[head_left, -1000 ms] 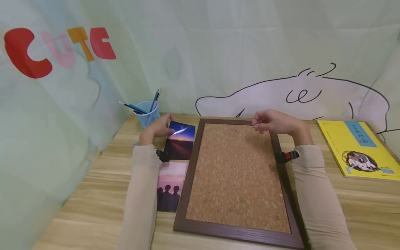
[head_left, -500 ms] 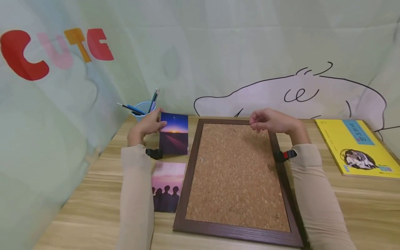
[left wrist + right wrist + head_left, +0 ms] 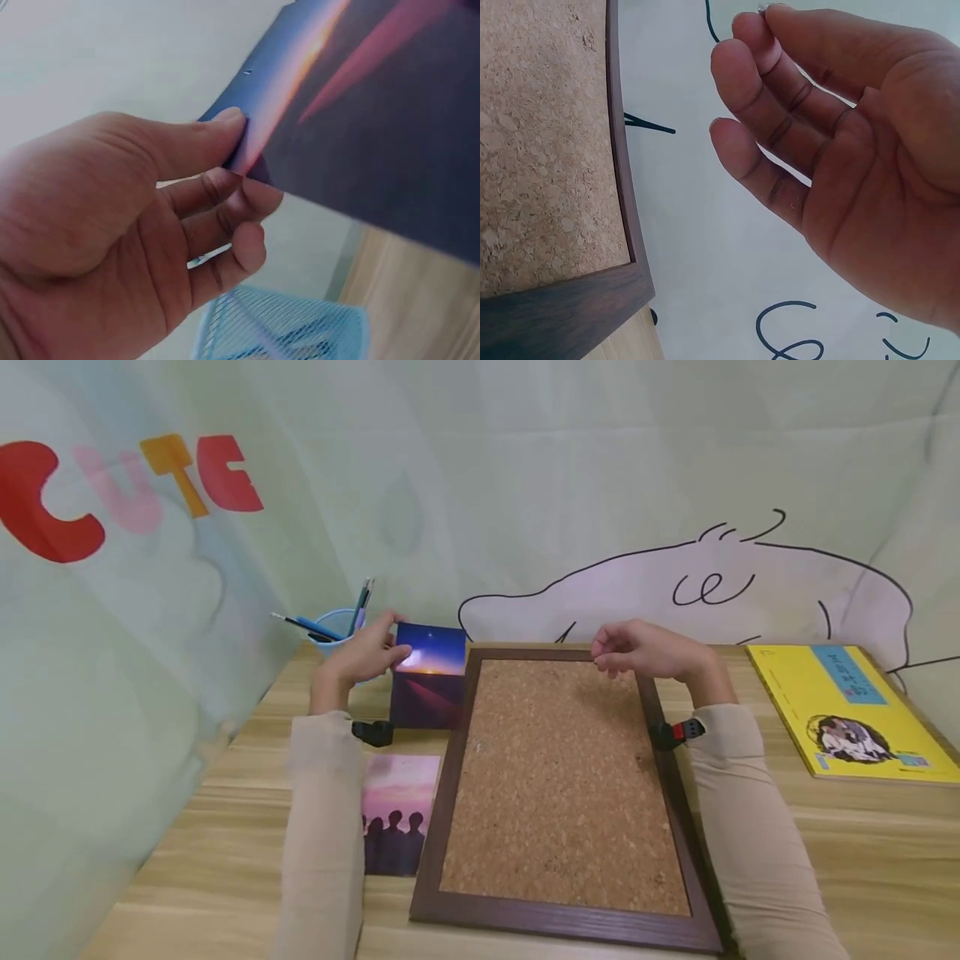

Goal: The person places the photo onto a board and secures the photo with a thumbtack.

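Note:
My left hand pinches a glossy photo print by its left edge, thumb in front and fingers behind. The print shows a blue sky, a sunset glow and a dark field; it stands raised beside the corkboard's upper left frame. A second photo print, pink sky over dark silhouettes, lies on the table below it. Over the corkboard's far right corner, my right hand pinches a tiny shiny silvery piece between thumb and forefinger. Most of that piece is hidden by the fingertips.
Behind the left hand stands a light blue mesh cup with pens and pencils. A yellow book lies on the wooden table at the right. A printed cloth hangs along the back.
The left hand has lifted the sunset print, moved it left, then back right toward the corkboard's frame. The right hand has stayed nearly still over the far corner. The head view has shifted slightly.

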Tool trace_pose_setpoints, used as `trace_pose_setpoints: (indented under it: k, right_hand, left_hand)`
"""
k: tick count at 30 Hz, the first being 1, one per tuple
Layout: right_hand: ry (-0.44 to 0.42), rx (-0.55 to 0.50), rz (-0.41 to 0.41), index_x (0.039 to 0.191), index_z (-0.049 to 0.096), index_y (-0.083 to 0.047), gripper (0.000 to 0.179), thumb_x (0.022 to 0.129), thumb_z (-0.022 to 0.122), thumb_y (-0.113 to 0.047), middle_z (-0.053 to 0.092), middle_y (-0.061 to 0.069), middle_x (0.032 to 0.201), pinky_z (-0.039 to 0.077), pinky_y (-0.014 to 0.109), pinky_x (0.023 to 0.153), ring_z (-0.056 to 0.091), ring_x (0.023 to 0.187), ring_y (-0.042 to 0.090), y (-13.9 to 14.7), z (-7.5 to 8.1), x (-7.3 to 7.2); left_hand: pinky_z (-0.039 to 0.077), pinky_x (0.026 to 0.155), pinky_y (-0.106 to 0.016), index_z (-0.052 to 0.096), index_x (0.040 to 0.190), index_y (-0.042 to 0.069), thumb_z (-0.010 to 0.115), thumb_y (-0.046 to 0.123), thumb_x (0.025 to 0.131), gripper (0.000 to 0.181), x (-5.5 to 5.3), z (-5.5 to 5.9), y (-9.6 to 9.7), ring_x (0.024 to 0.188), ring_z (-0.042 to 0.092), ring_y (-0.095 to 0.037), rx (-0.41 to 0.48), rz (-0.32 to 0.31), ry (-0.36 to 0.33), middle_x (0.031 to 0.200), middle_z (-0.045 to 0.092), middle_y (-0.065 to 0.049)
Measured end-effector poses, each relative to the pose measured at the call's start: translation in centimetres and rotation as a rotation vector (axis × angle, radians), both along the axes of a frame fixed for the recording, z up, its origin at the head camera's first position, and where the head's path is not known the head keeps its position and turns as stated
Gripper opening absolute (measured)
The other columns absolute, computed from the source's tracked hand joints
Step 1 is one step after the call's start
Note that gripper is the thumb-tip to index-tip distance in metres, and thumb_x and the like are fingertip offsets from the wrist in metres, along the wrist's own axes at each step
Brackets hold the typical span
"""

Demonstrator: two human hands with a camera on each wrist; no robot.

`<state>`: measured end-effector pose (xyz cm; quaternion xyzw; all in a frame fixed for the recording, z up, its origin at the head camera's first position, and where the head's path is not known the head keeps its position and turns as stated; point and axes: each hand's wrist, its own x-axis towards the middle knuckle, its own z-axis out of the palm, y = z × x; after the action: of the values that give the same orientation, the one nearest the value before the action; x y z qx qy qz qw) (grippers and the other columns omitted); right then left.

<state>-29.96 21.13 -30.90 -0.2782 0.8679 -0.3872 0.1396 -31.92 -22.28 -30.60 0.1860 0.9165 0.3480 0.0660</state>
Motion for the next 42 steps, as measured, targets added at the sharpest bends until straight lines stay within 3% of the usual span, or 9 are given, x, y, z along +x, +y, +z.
trace_pose_setpoints:
  k: [3,11,16,26,36,42]
  right_hand:
    - [-0.003,-0.015,0.002,0.108,0.059,0.004,0.014,0.100,0.060,-0.007,0.064,0.017,0.098,0.052,0.039,0.075,0.062,0.086,0.030,-0.2,-0.3,-0.1]
    - [-0.004,-0.025,0.005,0.107,0.060,0.002,0.014,0.099,0.061,-0.009,0.064,0.015,0.097,0.050,0.038,0.071,0.062,0.086,0.028,-0.9,-0.9,-0.2]
    - [0.017,-0.029,0.018,0.107,0.060,0.003,0.013,0.100,0.059,-0.008,0.065,0.010,0.095,0.050,0.037,0.072,0.062,0.085,0.028,-1.1,-0.8,-0.5]
    - [0.031,-0.046,0.018,0.108,0.061,0.003,0.014,0.100,0.059,-0.009,0.065,0.009,0.094,0.049,0.034,0.071,0.062,0.084,0.028,-1.3,-0.3,-0.9]
    - [0.053,-0.106,-0.079,0.109,0.063,0.004,0.016,0.101,0.059,-0.010,0.063,0.019,0.095,0.051,0.040,0.078,0.062,0.083,0.025,-1.2,-1.0,-1.2]
    - [0.058,-0.138,-0.107,0.111,0.062,0.004,0.019,0.100,0.058,-0.011,0.063,0.015,0.094,0.050,0.037,0.078,0.061,0.083,0.023,-1.5,-1.2,-1.2]
  left_hand:
    - [0.038,0.060,-0.031,0.036,0.138,-0.001,0.053,0.007,0.102,0.040,-0.2,-0.8,0.7,0.071,0.053,-0.029,0.027,-0.035,-0.001,0.076,0.055,-0.009]
    - [0.040,0.065,-0.034,0.039,0.142,0.003,0.055,0.008,0.102,0.043,-0.6,-2.0,1.5,0.076,0.052,-0.024,0.018,-0.011,-0.039,0.084,0.056,-0.012]
    - [0.038,0.064,-0.033,0.041,0.141,0.004,0.056,0.007,0.102,0.041,-0.6,-2.1,1.9,0.072,0.049,-0.022,0.020,-0.026,-0.032,0.082,0.054,-0.011]
    - [0.045,0.071,-0.034,0.042,0.141,0.005,0.057,0.009,0.102,0.041,-0.8,-1.9,3.6,0.078,0.059,-0.022,0.006,-0.070,-0.035,0.089,0.059,-0.013]
    - [0.046,0.071,-0.034,0.043,0.139,0.005,0.057,0.008,0.102,0.040,-1.2,-2.0,5.6,0.073,0.056,-0.020,0.001,-0.118,-0.034,0.084,0.058,-0.010]
    - [0.048,0.071,-0.037,0.042,0.137,0.001,0.057,0.005,0.101,0.039,-1.0,-2.5,5.8,0.073,0.055,-0.020,0.037,-0.133,-0.067,0.083,0.056,-0.011]
